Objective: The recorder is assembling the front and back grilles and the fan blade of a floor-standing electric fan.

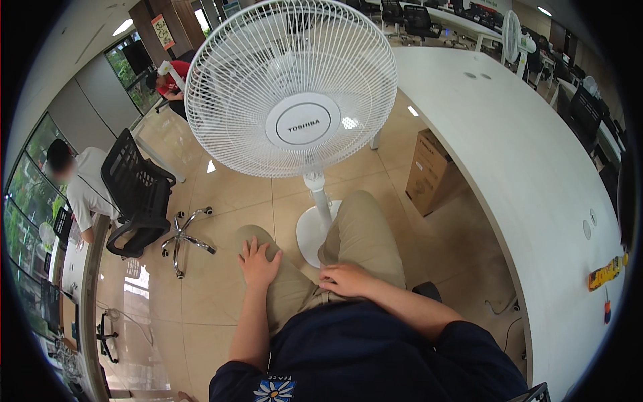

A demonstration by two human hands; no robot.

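A white pedestal fan (305,124) stands upright on the floor in front of me. Its round wire-grille head faces up toward me, and its pole rises from a white base (309,236) partly hidden behind my right leg. My left hand (259,264) rests palm down on my left thigh with its fingers spread, holding nothing. Across my lap lies my right hand (343,277), flat on the beige trousers (370,238) with loosely bent fingers and nothing visible in it. Neither hand touches the fan.
A long white curved table (489,100) runs along my right, bearing a yellow package (606,273) and a screwdriver (607,308). Beneath it stands a cardboard box (432,173). At left are a black office chair (140,194) and a person in white (90,181); farther back, a person in red (175,84).
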